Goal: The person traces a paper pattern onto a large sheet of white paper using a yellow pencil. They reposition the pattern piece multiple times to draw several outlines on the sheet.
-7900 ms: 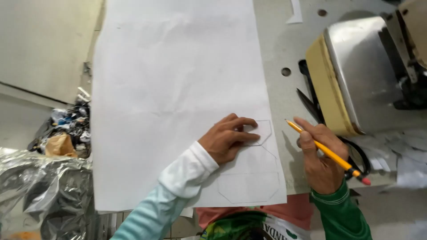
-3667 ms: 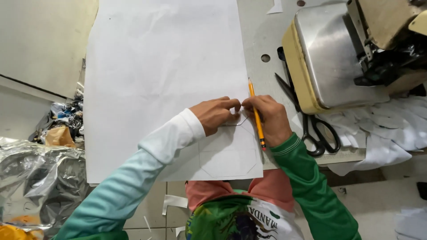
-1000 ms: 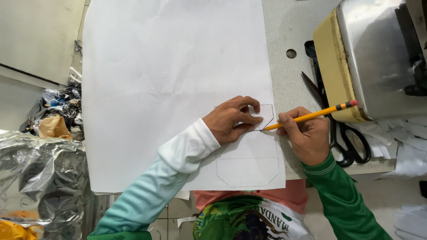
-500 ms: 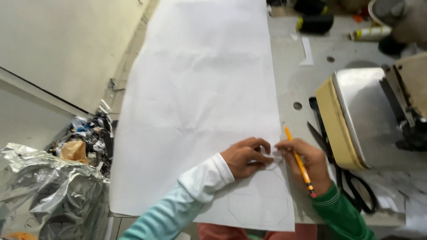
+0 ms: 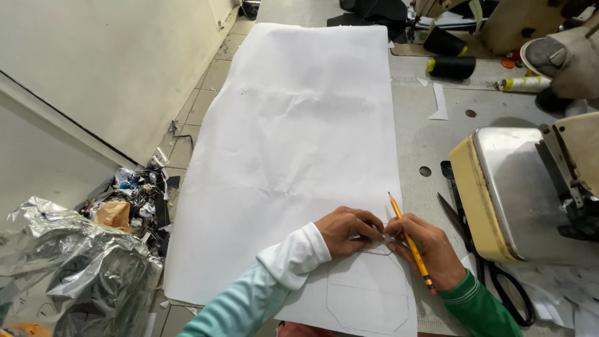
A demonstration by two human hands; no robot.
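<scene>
Grey table carries a long white paper sheet with pencilled outlines at its near edge. Left hand presses a small template flat there; right hand grips a yellow pencil beside it. Scissors lie right.

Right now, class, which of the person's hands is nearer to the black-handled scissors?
Right. The right hand holds the pencil just left of the scissors; the left hand presses the white paper farther left.

One head camera looks steeply down, close above the paper sheet and table.
</scene>
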